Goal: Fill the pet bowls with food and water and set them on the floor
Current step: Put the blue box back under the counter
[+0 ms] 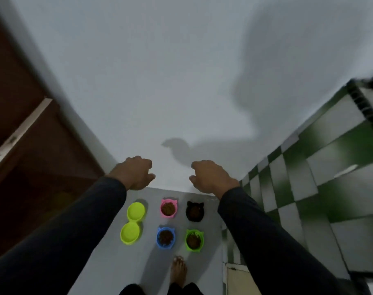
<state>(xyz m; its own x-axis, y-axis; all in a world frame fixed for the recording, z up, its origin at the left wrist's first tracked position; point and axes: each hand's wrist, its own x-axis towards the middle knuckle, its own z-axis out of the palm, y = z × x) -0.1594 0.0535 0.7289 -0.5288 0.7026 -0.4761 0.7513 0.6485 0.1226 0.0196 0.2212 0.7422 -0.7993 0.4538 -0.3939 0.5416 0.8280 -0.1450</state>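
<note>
Both hands hang empty in the air, fingers loosely curled: the left hand [135,174] and the right hand [210,177]. Well below them on the floor [113,241] sit the yellow double bowl [133,222] and the pink [168,208], black [194,211], blue [165,238] and green [194,240] bowls holding brown food.

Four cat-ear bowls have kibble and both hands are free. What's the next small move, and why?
Probably reach down for the yellow-green double bowl: both its wells show no kibble, and I cannot tell if they hold water, while the pink bowl, black bowl, blue bowl and green bowl hold kibble. The left hand and right hand hold nothing.
</note>
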